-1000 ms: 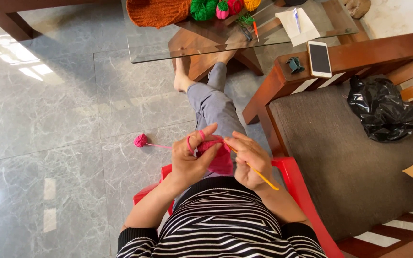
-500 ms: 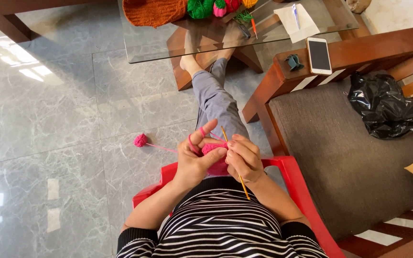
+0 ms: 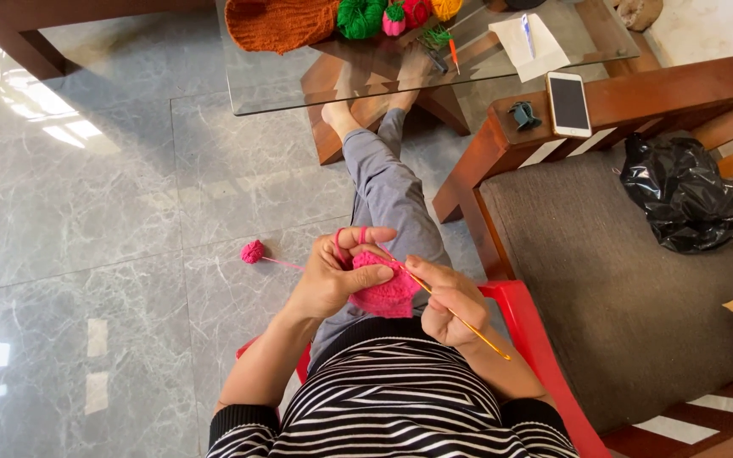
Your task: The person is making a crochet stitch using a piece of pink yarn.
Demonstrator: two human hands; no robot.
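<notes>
One pink crochet piece [image 3: 385, 291], one hook [image 3: 460, 321].

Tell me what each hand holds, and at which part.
The left hand pinches the pink crochet piece at its left edge. The right hand grips the crochet hook near its middle.

One pink yarn ball [image 3: 253, 251], one crochet hook [image 3: 460, 321], one phone [image 3: 568, 103].

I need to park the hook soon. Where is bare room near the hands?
The grey sofa cushion lies bare between the red plastic chair and the black plastic bag. The wooden armrest carries a white phone. The glass table's far end is crowded with yarn.
</notes>
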